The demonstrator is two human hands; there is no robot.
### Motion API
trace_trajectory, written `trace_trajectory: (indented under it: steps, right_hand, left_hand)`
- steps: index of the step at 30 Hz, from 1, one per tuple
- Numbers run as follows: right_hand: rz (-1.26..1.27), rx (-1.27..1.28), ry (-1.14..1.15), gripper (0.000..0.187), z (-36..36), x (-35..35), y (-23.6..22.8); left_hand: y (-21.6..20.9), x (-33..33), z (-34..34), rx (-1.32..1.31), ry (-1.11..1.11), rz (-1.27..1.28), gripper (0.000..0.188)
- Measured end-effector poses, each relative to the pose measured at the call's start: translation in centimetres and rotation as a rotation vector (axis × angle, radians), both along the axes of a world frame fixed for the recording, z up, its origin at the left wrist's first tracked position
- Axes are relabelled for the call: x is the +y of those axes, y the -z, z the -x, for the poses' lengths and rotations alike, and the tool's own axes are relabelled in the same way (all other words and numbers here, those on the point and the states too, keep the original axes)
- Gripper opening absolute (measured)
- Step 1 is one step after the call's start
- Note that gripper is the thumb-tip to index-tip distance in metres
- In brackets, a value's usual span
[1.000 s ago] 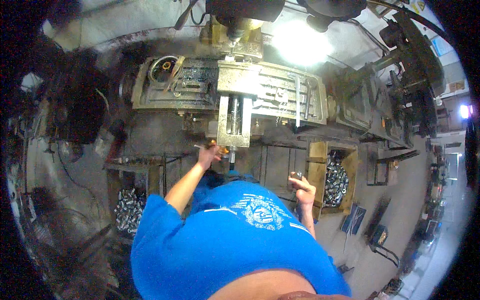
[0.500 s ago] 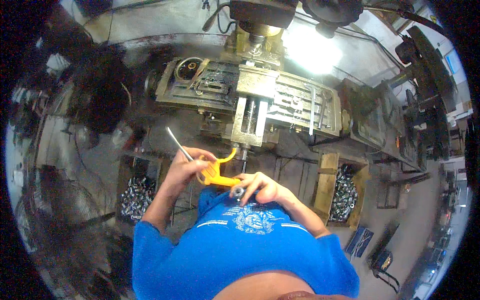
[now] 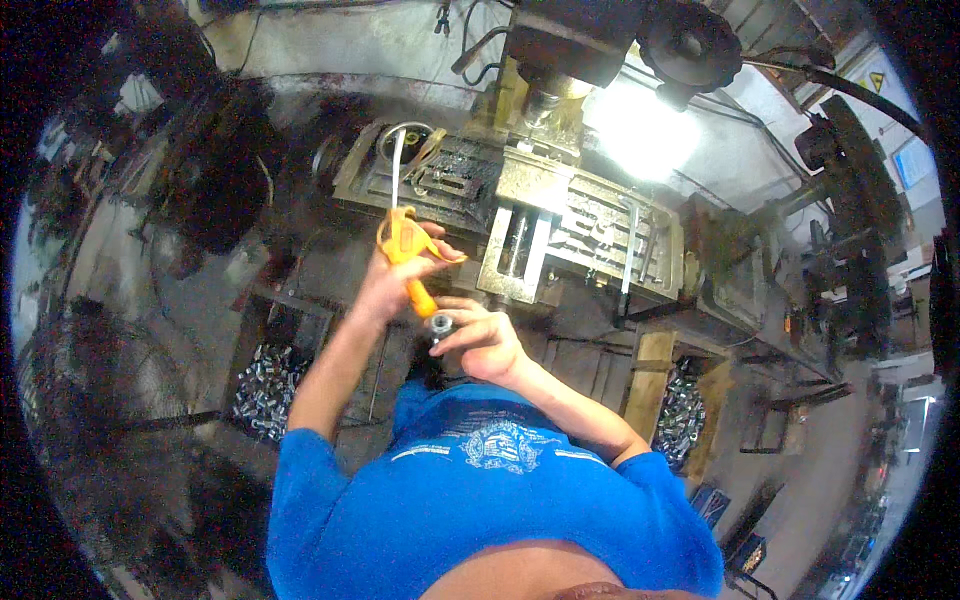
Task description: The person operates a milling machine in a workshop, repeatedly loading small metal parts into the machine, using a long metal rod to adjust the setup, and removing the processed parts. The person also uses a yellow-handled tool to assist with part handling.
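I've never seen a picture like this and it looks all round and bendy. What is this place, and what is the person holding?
The camera sits on a person's head and looks down, so you see their blue shirt and both arms from above. Its lens bends straight edges, which makes everything look round.

The left hand holds a yellow air blow gun with a thin metal nozzle pointing up. The right hand holds a small shiny metal part right beside it.

In front stands a big metal milling machine with a bright lamp over it. On the floor at each side sit crates of shiny metal parts.
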State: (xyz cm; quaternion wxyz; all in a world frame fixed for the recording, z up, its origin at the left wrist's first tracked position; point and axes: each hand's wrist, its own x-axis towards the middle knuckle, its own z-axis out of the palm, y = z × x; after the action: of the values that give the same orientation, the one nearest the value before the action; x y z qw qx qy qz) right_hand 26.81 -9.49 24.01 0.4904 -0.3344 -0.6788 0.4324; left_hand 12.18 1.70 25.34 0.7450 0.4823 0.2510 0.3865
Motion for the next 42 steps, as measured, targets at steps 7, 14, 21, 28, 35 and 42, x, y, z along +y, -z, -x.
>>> trace_trajectory:
  steps: [7, 14, 21, 28, 35, 42]
  right_hand:
    - [0.303, 0.119, 0.433, 0.030, -8.4, -7.1, 0.9]
    - [0.400, 0.313, 0.755, 0.058, -11.2, -15.7, 3.4]
    - [0.289, 0.458, 0.860, 0.056, -8.9, -15.6, 2.5]
    - [0.311, 0.511, 0.914, 0.057, -7.6, -15.4, 2.1]
    - [0.301, 0.537, 0.950, 0.057, -7.0, -15.6, 2.6]
    - [0.310, 0.506, 0.888, 0.059, -8.0, -15.3, 2.9]
  left_hand:
    - [4.9, 14.1, 1.8, 0.814, 0.425, 0.046, 0.032]
    - [6.0, 20.9, -5.7, 0.833, 0.728, -0.017, 0.030]
    - [5.9, 25.5, -9.5, 0.934, 0.961, 0.001, 0.028]
    - [4.9, 26.8, -9.9, 0.991, 1.070, -0.091, 0.024]
    - [5.0, 26.4, -9.0, 0.906, 1.087, 0.049, 0.027]
    - [6.3, 27.1, -10.5, 0.796, 1.137, 0.050, 0.032]
